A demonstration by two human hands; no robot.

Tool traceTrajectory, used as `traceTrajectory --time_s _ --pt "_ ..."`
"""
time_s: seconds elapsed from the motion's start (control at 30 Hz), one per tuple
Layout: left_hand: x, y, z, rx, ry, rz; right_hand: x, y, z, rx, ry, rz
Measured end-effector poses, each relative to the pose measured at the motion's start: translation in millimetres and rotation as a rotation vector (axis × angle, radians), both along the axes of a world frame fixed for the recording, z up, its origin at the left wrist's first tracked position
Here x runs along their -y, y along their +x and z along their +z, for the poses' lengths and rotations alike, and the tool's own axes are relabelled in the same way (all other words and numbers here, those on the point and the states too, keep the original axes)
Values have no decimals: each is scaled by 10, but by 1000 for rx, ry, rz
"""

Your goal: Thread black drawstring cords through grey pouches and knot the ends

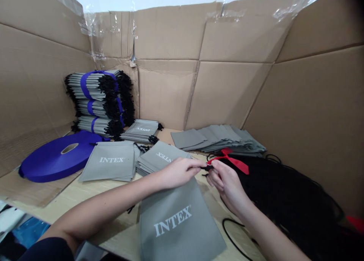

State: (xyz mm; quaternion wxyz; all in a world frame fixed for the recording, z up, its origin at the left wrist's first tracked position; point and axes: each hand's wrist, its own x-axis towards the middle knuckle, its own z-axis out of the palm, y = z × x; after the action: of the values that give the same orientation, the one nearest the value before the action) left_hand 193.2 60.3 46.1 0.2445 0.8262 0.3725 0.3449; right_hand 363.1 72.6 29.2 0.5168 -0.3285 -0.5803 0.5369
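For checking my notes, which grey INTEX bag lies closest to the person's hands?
The single bag just below the left hand and right hand. It lies alone, while the other bags sit in stacks beyond the hands.

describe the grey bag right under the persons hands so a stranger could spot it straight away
On the light wooden table, walled in by flattened cardboard, grey INTEX drawstring bags lie in several stacks. The bag you want lies nearest the person, just below the left hand and right hand. Unlike its stacked neighbours, it lies singly, its large white INTEX lettering facing up.
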Motion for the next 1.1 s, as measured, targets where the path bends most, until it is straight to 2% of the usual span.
traceTrajectory --time_s 0.13,0.23,0.33,0.5,0.6,0.83,0.97,1.1 --pt "-25 -16 -14 66 -73 -28 -58 78 -116 368 267 -28" --pt "-41 -19 -33 65 -68 -43 -70 78 -190 459 312 -16" --pt "-45 -18 -41 66 -59 -53 -58 55 -187 421 240 -13" --pt "-39 -19 -9 118 -100 -98 -33 28 -125 154 59 79" --pt "-38 -12 2 154 -153 -118 -26 7 -123 43 -11 75" --pt "-43 -12 -38 94 -117 -67 -42 -12 -148 264 56 46" --pt "-47 -30 -35 22 -147 -71 -44 5 -158 260 87 55" --pt "-68 -41 -20 73 -164 -106 -60 21 -174 182 80 64"
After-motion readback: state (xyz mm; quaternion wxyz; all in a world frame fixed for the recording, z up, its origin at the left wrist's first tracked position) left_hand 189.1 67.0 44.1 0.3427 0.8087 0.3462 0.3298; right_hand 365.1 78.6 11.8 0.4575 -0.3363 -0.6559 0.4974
